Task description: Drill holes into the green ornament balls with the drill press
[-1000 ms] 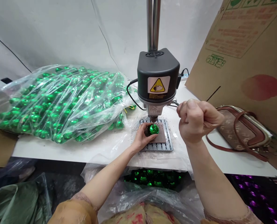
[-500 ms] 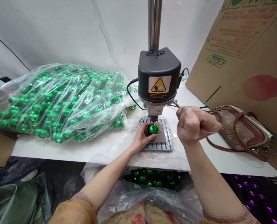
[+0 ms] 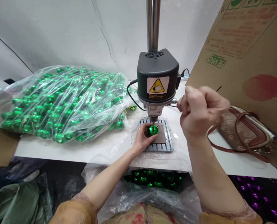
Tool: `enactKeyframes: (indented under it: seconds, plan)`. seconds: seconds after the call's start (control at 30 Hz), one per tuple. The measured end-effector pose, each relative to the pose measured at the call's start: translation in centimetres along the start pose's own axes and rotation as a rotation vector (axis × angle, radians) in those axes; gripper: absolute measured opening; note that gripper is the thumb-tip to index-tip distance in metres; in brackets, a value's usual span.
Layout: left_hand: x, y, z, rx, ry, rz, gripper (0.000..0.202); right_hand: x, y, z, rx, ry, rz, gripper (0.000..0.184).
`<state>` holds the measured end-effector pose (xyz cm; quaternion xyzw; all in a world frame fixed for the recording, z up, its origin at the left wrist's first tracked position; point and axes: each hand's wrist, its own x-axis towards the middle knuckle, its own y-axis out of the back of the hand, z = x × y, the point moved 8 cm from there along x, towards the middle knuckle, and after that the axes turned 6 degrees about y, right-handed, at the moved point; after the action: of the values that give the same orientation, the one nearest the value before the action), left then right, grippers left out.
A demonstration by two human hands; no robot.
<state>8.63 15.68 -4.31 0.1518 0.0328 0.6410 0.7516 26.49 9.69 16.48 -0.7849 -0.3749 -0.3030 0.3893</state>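
Note:
A small bench drill (image 3: pixel 157 81) with a black motor housing stands on a steel column at the middle of the white table (image 3: pixel 87 149). My left hand (image 3: pixel 141 139) pinches a shiny green bauble (image 3: pixel 153 130) on the drill's ribbed base plate (image 3: pixel 166 145), right under the bit. My right hand (image 3: pixel 201 110) is a closed fist around the drill's feed lever, a thin metal rod whose dark tip shows just behind the fist, at the machine's right side.
A big clear bag of green baubles (image 3: pixel 56 102) fills the table's left half. A brown handbag (image 3: pixel 243 130) lies at right against a tall cardboard box (image 3: pixel 247 53). Under the table edge sit a bag with more green baubles (image 3: pixel 152 179) and purple ones (image 3: pixel 255 196).
My right fist dipped with the lever half a second ago and has since risen back up. The left hand and the bauble have stayed in place.

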Motion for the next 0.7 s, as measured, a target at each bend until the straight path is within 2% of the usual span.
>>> enactKeyframes:
  seconds: [0.07,0.13,0.23,0.3,0.33,0.37,0.43,0.5,0.6,0.7]
  plan:
    - [-1.8,0.7,1.4,0.142,-0.060,0.092,0.047,1.2,-0.7,-0.2,0.019,-0.043,-0.031,0.046]
    - [-4.8,0.8,3.0,0.316,-0.170,0.090,0.045,1.8,-1.1,-0.2,0.034,-0.055,-0.054,0.047]
    - [-11.0,-1.0,4.7,0.573,-0.508,-0.185,0.054,1.9,-1.0,-0.1,0.063,-0.047,-0.059,0.045]
    - [-14.3,-1.4,4.9,0.690,-0.729,-0.311,0.059,1.8,-0.9,-0.1,0.072,-0.037,-0.051,0.043]
    - [-14.8,-1.0,4.8,0.714,-0.790,-0.322,0.056,1.7,-0.9,-0.2,0.072,-0.035,-0.047,0.043]
    - [-14.3,-0.3,4.6,0.720,-0.798,-0.305,0.048,1.7,-0.8,-0.2,0.071,-0.033,-0.040,0.042]
    - [-10.4,1.6,4.0,0.717,-0.690,-0.218,0.026,1.6,-0.8,-0.2,0.068,-0.031,-0.033,0.042]
    - [-4.1,3.5,2.8,0.753,-0.481,-0.115,0.015,1.6,-0.7,-0.3,0.060,-0.025,-0.020,0.042]
    - [5.1,4.3,1.4,0.895,-0.289,-0.059,0.030,1.6,-0.7,-0.3,0.049,-0.028,-0.010,0.042]
    - [11.4,3.7,0.5,0.974,-0.205,-0.068,0.042,1.5,-0.7,-0.3,0.045,-0.024,-0.012,0.042]
